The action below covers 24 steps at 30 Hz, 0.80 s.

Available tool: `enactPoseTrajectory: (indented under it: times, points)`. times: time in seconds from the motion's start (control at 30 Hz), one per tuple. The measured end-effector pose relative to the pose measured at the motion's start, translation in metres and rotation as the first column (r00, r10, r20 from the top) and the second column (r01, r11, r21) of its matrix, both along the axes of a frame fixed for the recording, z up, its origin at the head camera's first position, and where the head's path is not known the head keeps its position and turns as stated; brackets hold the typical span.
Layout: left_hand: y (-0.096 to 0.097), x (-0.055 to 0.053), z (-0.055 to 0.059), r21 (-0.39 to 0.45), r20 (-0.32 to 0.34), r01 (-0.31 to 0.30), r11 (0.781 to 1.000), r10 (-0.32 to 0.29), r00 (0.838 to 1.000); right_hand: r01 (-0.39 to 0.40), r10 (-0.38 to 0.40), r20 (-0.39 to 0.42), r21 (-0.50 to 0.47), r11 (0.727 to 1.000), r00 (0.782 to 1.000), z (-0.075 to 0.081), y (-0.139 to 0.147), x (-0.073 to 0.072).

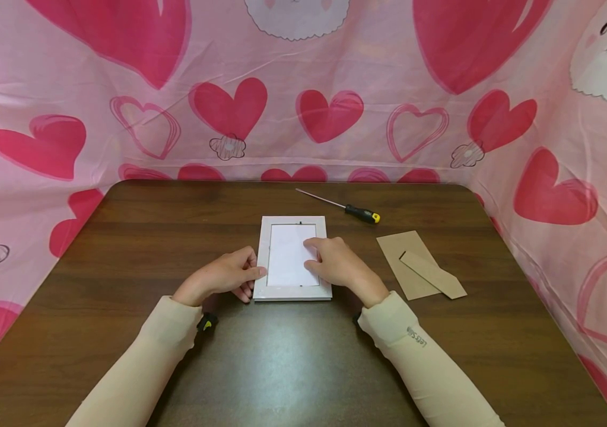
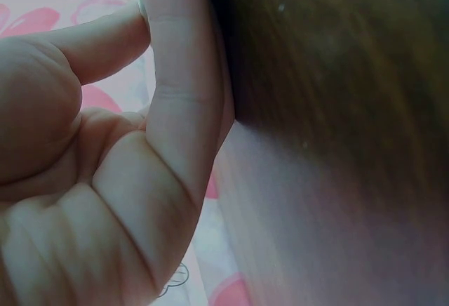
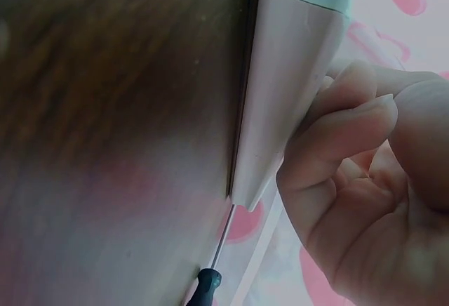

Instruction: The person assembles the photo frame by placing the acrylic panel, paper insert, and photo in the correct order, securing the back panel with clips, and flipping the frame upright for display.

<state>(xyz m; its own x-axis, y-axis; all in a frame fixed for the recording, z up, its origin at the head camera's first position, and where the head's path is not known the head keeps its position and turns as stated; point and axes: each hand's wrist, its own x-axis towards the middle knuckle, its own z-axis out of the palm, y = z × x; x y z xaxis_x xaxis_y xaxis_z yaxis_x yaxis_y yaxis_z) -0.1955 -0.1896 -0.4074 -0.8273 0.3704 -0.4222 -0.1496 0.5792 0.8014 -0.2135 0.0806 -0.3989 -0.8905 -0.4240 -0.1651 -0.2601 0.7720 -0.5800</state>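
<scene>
A white picture frame (image 1: 292, 292) lies on the table in the head view, a blank white sheet (image 1: 288, 255) filling its opening. Small dark tabs show at the opening's top and bottom edges. My left hand (image 1: 231, 271) holds the frame's left side, thumb on the border and fingers down beside the edge. From the right, my right hand (image 1: 337, 261) reaches over the border, its index finger and thumb touching the sheet. The right wrist view shows that hand's other fingers (image 3: 309, 158) loosely bent beside the frame's edge (image 3: 280, 88).
Right of the frame lies a brown backing board (image 1: 396, 261) with a stand leg (image 1: 431, 274) angled across it. A screwdriver (image 1: 362, 213) with a black and yellow handle lies beyond the frame. Pink heart-patterned cloth (image 1: 282, 59) surrounds the wooden table (image 1: 137, 237).
</scene>
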Motion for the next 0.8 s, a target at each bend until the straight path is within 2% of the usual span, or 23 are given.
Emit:
enactPoseTrajectory:
  times: [0.4,0.53,0.8]
  points:
    - [0.001,0.001,0.002,-0.008,-0.001,-0.005,1.0,0.005,1.0,-0.015,0.015,0.003,-0.008,1.0,1.0,0.002,0.001,-0.001]
    - [0.0,0.001,0.002,-0.006,-0.001,-0.002,1.0,0.002,1.0,-0.014,0.014,-0.027,-0.016,1.0,1.0,0.008,0.007,-0.003]
    - [0.0,0.001,0.002,-0.008,0.001,0.0,1.0,0.0,1.0,0.042,-0.045,-0.043,-0.053,0.998,0.998,0.028,0.037,-0.008]
